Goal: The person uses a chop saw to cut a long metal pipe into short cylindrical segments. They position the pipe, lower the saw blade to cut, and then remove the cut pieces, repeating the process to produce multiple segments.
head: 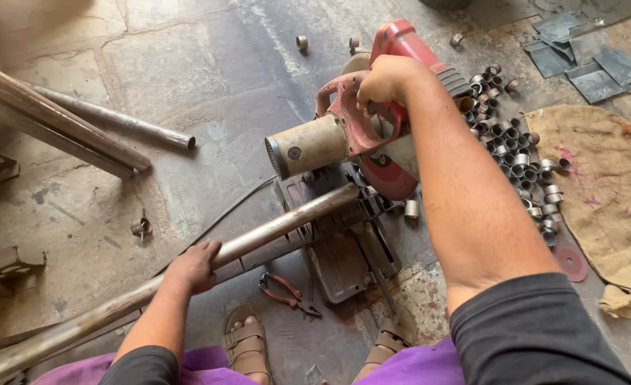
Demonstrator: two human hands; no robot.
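You see a dull, rusty metal pipe [187,267], a scuffed red saw [372,121], coarse burlap cloth [600,192], and rough concrete floor [187,64].

The floor [208,64] is grey stone slabs, stained and dusty, in warm daylight. A burlap sack [600,185] lies at the right, with flat grey metal sheets [586,57] beyond it at far right. At far left 2 spare steel pipes [80,125] lie slanted.
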